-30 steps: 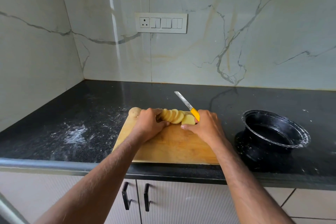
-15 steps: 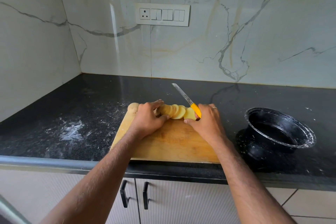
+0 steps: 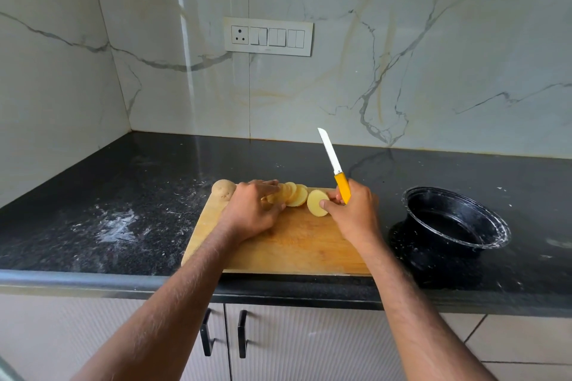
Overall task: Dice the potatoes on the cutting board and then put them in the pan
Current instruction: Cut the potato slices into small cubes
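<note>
A wooden cutting board (image 3: 288, 247) lies at the counter's front edge. A row of round potato slices (image 3: 292, 194) leans along its far side, and my left hand (image 3: 252, 210) rests on the row's left end with fingers over the slices. My right hand (image 3: 353, 213) grips a yellow-handled knife (image 3: 335, 168) with the blade pointing up and away, and its thumb and fingers pinch one potato slice (image 3: 316, 201) pulled apart from the row. A whole unpeeled potato (image 3: 223, 189) sits at the board's far left corner. The black pan (image 3: 455, 223) stands to the right of the board.
The black stone counter (image 3: 123, 195) has white powdery smears on its left part. A marble wall with a switch panel (image 3: 268, 36) rises behind. Cabinet doors with black handles (image 3: 223, 335) are below the counter edge.
My right hand has lifted, tipping the knife blade more upright, and has drawn one slice to the right away from the row. My left hand has stayed on the slices.
</note>
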`<action>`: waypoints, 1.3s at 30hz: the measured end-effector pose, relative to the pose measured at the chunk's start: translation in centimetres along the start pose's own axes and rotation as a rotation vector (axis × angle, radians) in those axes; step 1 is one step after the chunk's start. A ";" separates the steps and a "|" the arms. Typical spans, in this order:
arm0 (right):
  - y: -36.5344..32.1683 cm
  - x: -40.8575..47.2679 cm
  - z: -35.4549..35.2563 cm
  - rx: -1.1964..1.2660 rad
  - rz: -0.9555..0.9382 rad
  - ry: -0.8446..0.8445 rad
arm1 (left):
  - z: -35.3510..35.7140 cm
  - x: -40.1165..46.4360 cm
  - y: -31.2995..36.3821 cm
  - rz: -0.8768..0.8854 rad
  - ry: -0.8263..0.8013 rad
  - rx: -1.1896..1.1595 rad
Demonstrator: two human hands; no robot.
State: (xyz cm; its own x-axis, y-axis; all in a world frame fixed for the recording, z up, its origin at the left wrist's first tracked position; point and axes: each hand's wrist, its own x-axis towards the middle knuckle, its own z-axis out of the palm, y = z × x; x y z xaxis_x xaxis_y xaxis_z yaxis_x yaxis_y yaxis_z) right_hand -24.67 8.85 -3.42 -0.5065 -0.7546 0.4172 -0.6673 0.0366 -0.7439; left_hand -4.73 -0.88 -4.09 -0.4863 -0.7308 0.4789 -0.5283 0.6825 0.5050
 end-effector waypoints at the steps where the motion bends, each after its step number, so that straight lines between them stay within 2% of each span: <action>1: -0.2 0.0 0.0 0.027 0.011 0.000 | 0.0 0.0 0.0 0.001 -0.004 0.008; 8: -1.1 0.7 0.7 -0.131 0.036 0.078 | 0.3 0.1 -0.1 0.108 0.000 0.146; 11: -1.1 0.9 0.8 -0.089 0.079 0.099 | 0.3 0.0 -0.2 0.136 0.036 0.158; 15: -0.4 0.9 0.8 -0.012 0.148 0.007 | 0.4 -0.1 -0.4 0.179 0.055 0.145; 19: -0.8 0.2 1.0 -0.025 0.092 -0.027 | 0.8 0.0 -0.5 0.254 0.019 0.221; 22: -1.7 -0.3 1.3 -0.079 0.010 -0.086 | 1.1 0.0 -0.5 0.294 0.057 0.258; 25: -2.2 -0.5 1.6 -0.181 -0.001 -0.211 | 1.3 0.0 -0.7 0.299 0.110 0.301; 28: -2.5 -0.4 1.8 -0.235 -0.025 -0.250 | 1.4 0.0 -0.8 0.298 0.142 0.323; 35: -2.6 -0.4 0.9 0.005 0.005 -0.251 | 1.2 -0.1 -0.6 0.313 0.143 0.296; 39: -2.3 -0.3 1.1 0.057 0.022 -0.176 | 1.0 -0.1 -0.3 0.296 0.082 0.276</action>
State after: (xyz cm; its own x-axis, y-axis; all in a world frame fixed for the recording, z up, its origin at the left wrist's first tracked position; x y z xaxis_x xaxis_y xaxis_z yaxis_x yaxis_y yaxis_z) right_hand -22.34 8.30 -2.43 -0.4135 -0.8573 0.3066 -0.6225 0.0204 -0.7824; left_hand -5.22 -1.00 -4.95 -0.5937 -0.4927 0.6362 -0.5462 0.8274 0.1311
